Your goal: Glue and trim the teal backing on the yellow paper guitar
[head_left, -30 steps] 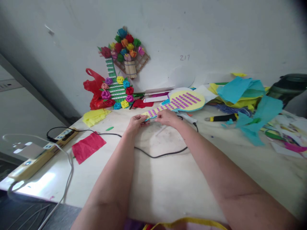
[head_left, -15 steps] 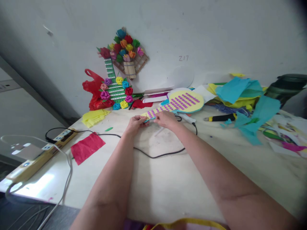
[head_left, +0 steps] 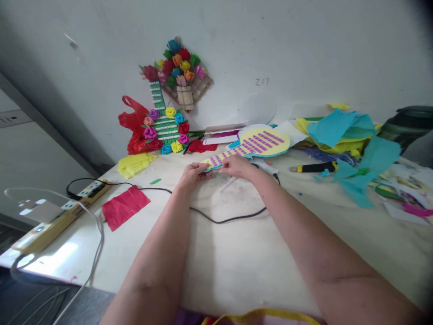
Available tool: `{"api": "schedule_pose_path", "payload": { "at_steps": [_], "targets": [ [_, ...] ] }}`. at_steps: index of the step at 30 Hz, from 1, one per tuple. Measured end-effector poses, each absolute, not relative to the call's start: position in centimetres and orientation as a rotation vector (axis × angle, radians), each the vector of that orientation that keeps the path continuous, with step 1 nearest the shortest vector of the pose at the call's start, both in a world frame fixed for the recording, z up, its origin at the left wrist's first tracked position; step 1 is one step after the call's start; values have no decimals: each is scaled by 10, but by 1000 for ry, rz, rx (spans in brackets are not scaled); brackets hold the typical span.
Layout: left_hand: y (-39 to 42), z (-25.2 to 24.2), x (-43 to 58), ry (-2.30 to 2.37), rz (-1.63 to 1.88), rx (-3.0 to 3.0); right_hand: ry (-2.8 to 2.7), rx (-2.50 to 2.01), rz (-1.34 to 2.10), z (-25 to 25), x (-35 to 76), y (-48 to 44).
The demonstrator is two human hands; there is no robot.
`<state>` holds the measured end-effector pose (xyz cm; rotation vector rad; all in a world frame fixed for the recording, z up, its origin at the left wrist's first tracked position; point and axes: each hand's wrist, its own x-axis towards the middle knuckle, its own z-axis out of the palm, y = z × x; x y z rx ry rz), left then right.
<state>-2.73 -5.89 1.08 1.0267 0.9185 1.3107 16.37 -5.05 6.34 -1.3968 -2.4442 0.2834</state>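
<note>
A yellow paper guitar cutout (head_left: 270, 139) with purple strips and a blue edge slants over the middle of the table, its neck toward me. My left hand (head_left: 195, 175) grips the narrow end of the neck between thumb and fingers. Along the neck's near edge, my right hand (head_left: 236, 167) is closed with its fingertips pinched together at the blue edge. Whatever lies between those fingertips is too small to make out. Partly behind my right wrist rests a white glue gun (head_left: 265, 166) with a black cord (head_left: 223, 221) running from it.
A green guitar decoration with paper roses (head_left: 165, 128) leans on the wall beside a red plastic bag (head_left: 133, 124). Left are red crepe paper (head_left: 126, 207), yellow paper (head_left: 135, 164) and a power strip (head_left: 64, 216). Right are a black-and-yellow cutter (head_left: 314, 167) and blue crepe paper (head_left: 368, 171).
The view has shifted slightly, so the scene sits a little further right. My right fingers have drawn closer together at the neck's edge; my left hand keeps its grip.
</note>
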Motion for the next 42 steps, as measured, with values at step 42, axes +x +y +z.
{"api": "schedule_pose_path", "payload": {
  "at_steps": [42],
  "targets": [
    [-58, 11, -22, 968, 1301, 1072, -2392, -1516, -12, 51, 147, -53]
  ]
}}
